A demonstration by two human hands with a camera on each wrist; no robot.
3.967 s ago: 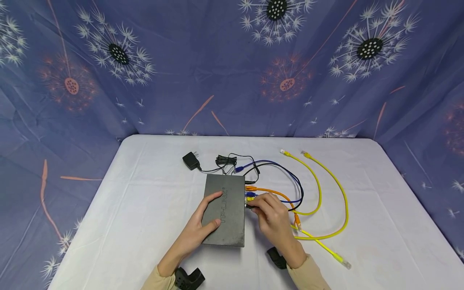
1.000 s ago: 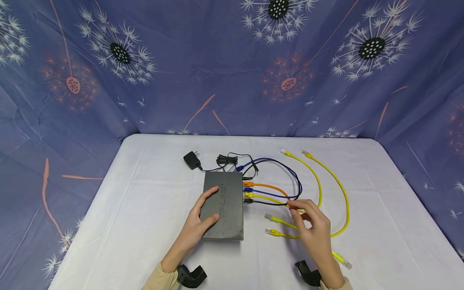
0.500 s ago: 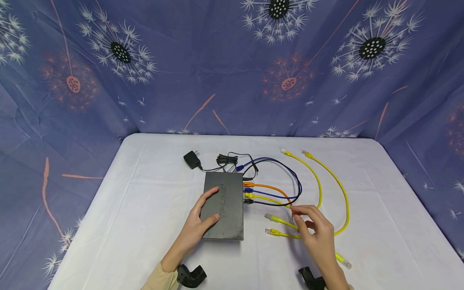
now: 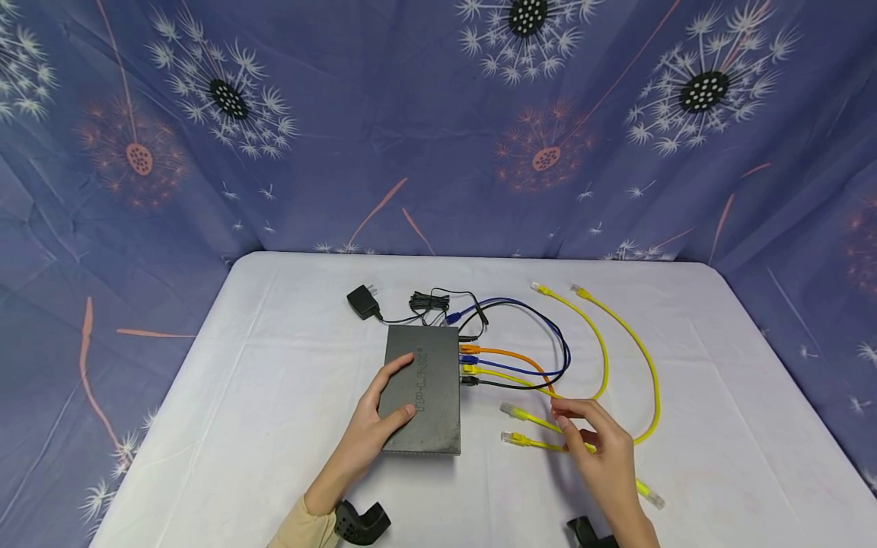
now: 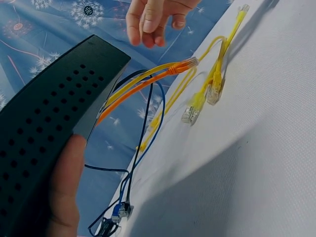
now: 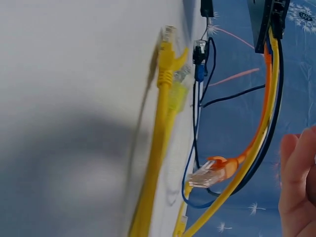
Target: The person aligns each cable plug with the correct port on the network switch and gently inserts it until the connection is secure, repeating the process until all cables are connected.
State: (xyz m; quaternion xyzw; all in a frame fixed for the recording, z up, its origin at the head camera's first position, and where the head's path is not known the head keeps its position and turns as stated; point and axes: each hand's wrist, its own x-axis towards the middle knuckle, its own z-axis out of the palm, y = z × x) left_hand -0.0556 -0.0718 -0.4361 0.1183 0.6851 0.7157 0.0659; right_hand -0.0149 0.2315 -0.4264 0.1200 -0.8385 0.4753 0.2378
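Fingers of the right hand (image 4: 603, 449) bend loosely around nothing, above and apart from the orange Ethernet plug (image 5: 181, 66), the nearer hand to it; its cable runs leftward to the TP-LINK network box (image 4: 433, 390), gripped by the left hand (image 4: 373, 426).

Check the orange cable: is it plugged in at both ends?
In at one end only: the orange cable enters the box, but its far plug is out, bare in both wrist views.

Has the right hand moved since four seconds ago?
Yes. In the head view, the right hand has moved right and down, away from the black box, toward the unmoved yellow plug at lower right.
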